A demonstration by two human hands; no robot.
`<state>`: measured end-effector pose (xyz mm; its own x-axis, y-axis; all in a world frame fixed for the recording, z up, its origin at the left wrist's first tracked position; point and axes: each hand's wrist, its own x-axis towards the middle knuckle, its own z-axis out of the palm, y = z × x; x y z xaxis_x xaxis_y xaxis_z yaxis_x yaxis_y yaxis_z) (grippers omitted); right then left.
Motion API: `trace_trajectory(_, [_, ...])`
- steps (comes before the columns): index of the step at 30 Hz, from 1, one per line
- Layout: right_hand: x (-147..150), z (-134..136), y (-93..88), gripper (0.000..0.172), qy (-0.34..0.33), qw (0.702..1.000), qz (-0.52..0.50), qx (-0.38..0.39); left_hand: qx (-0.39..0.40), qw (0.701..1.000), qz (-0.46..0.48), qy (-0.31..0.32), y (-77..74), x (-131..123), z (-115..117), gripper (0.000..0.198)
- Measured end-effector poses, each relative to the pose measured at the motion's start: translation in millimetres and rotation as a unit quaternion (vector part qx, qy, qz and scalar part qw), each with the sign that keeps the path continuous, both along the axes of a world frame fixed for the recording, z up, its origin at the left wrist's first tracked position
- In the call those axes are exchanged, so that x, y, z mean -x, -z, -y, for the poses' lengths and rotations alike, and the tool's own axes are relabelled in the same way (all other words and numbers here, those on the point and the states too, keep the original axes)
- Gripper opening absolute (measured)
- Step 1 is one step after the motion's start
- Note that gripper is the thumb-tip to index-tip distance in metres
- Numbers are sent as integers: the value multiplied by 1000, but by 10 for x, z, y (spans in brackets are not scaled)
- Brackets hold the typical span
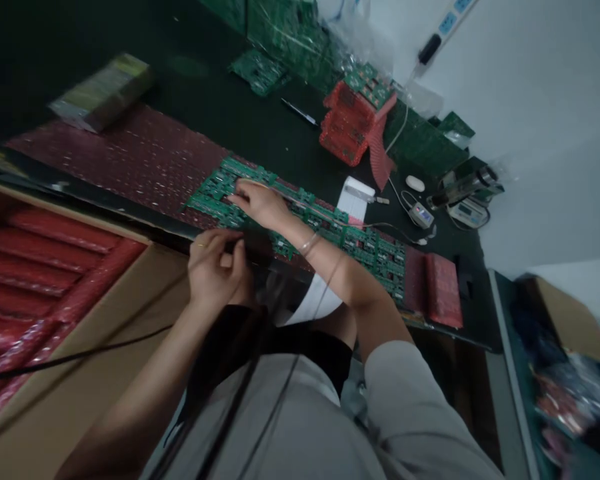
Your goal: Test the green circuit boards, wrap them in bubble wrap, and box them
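A row of green printed circuit boards [375, 257] lies on red bubble wrap along the front of the dark table. Over the left part of the row is my right hand [265, 205], its thumb and fingers curled in close to the boards. A thin cord [325, 215] runs from this hand toward the right. Whatever its fingertips pinch is too small and blurred to name. My left hand [215, 267] is at the table's front edge, nearer to me. Its fingers are bent and drawn toward the thumb; I cannot make out anything between them.
A wrapped yellowish block [105, 93] stands at the left on bubble wrap [130, 147]. Behind are a pen [300, 111], a red bubble-wrap bundle [347, 123] and stacked boards [290, 40]. A red packet [444, 290] lies right. Below left, a carton [130, 320] holds red-wrapped packs.
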<state>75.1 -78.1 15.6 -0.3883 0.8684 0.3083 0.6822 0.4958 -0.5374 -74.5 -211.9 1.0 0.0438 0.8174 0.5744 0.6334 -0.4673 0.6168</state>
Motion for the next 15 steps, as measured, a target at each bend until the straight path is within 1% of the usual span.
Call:
trace_trajectory(2, [-13,-94,-45,26,-26,998,35,52,-2,995,-27,92,124,-274,225,15])
trace_trajectory(4, [-26,-201,-54,26,-53,995,52,71,-3,979,-50,198,251,-576,449,17])
trace_trajectory(5, [-30,-251,-41,26,-63,993,56,77,-5,969,-58,240,313,-727,548,18])
trace_trajectory(7, [-33,-322,11,26,-73,992,55,84,-4,952,-70,297,429,-1007,702,21])
trace_trajectory(9, [-25,-340,63,28,-74,993,43,80,-5,945,-83,317,531,-1233,790,20])
trace_trajectory(11, [-16,-314,86,30,-67,995,31,67,-15,943,-103,316,614,-1381,820,19])
trace_trajectory(13, [-15,-271,79,29,-60,995,37,68,-33,943,-117,311,677,-1452,814,21])
trace_trajectory(15, [-21,-242,62,29,-59,994,49,79,-41,942,-118,311,720,-1470,791,23])
